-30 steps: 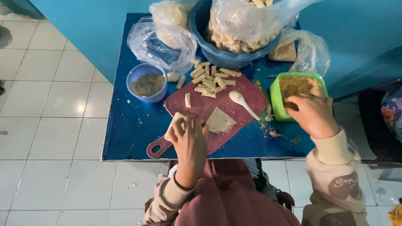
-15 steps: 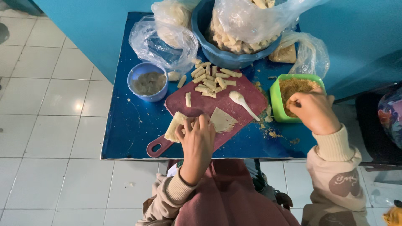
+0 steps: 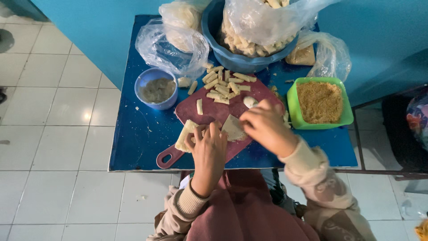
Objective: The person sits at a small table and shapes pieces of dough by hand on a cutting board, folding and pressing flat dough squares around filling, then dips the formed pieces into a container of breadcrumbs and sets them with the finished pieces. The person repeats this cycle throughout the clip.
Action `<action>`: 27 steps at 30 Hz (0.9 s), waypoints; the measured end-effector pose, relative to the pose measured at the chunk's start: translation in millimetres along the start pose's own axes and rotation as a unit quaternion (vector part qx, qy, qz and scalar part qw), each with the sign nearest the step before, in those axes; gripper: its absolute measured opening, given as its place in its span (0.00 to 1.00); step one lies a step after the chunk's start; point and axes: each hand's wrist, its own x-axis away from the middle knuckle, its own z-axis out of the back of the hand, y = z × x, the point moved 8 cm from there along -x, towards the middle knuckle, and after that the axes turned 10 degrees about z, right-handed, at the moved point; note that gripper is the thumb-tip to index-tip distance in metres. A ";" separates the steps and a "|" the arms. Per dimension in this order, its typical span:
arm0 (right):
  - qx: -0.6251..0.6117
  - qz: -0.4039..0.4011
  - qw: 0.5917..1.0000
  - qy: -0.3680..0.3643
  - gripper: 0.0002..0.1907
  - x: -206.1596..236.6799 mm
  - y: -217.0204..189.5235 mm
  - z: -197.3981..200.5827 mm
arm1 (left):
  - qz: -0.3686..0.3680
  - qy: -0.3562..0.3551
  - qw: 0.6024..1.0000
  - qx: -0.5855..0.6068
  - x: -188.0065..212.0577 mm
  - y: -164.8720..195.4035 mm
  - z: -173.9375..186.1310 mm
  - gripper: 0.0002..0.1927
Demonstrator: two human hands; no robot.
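Blue table (image 3: 142,138) against teal wall, white tile floor around. Big blue basin (image 3: 249,62) at back, plastic bag of pale rolled pieces inside. Dark red cutting board (image 3: 214,111) mid-table, pile of small rolls (image 3: 225,82) on far end. Green tub (image 3: 339,118) of crumbs right of board, small blue bowl (image 3: 156,89) with grey paste left. Left hand (image 3: 208,149) flat on near end, fingers spread narrow, pressing pale wrapper (image 3: 186,135). Right hand (image 3: 266,126) over second wrapper (image 3: 232,127), fingers curled down, pinched together; can't tell if holding anything.
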 end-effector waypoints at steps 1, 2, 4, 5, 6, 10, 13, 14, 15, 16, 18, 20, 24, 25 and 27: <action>-0.010 0.010 1.000 -0.007 0.06 -4.4 -8.4 -12.0 | -0.002 0.005 1.000 -0.007 0.0 0.7 0.7 0.12; -0.021 0.020 0.999 -0.014 0.08 -5.0 -14.3 -20.6 | -0.004 0.010 1.000 -0.013 0.2 1.0 1.4 0.13; -0.048 0.025 0.998 0.020 0.09 2.0 -19.5 -23.9 | -0.014 0.000 1.000 -0.007 1.6 2.0 0.6 0.16; -0.061 0.026 0.997 0.037 0.10 6.1 -20.2 -23.9 | -0.019 -0.006 1.000 -0.003 2.3 2.8 0.2 0.18; -0.075 0.038 0.995 0.059 0.11 10.3 -20.5 -21.7 | -0.018 -0.009 1.000 0.001 2.4 2.7 -0.6 0.19; -0.106 0.055 0.987 0.108 0.13 22.2 -17.8 -18.5 | -0.006 -0.019 1.000 0.008 2.7 2.4 -4.3 0.23; -0.103 0.036 0.989 0.104 0.09 20.6 -15.6 -23.2 | -0.003 -0.021 1.000 0.000 2.0 2.8 -7.0 0.23; -0.102 0.028 0.989 0.101 0.08 18.7 -15.7 -25.0 | -0.003 -0.021 1.000 -0.004 1.7 2.5 -7.5 0.23; -0.100 0.025 0.989 0.103 0.08 17.4 -17.2 -25.4 | -0.003 -0.022 1.000 -0.004 1.6 2.0 -7.7 0.23; -0.098 0.022 0.989 0.105 0.08 16.3 -19.2 -25.8 | -0.004 -0.024 1.000 -0.005 1.8 1.2 -7.7 0.23; -0.092 0.012 0.989 0.118 0.09 14.1 -21.0 -22.8 | -0.008 -0.022 1.000 -0.005 3.3 0.1 -6.6 0.23; -0.083 0.002 0.987 0.138 0.10 11.7 -19.8 -17.1 | -0.011 -0.015 1.000 -0.005 5.5 -0.4 -4.9 0.22; 0.016 -0.043 0.987 0.154 0.07 24.0 -16.7 2.3 | -0.004 -0.002 1.000 0.006 6.0 -0.9 -3.4 0.16; 0.041 -0.062 0.986 0.151 0.06 27.9 -17.1 4.7 | -0.005 0.002 1.000 0.009 5.5 -0.4 -2.9 0.14; 0.058 -0.098 0.984 0.138 0.07 33.7 -16.4 5.4 | -0.011 0.006 1.000 0.021 5.2 0.9 -1.7 0.14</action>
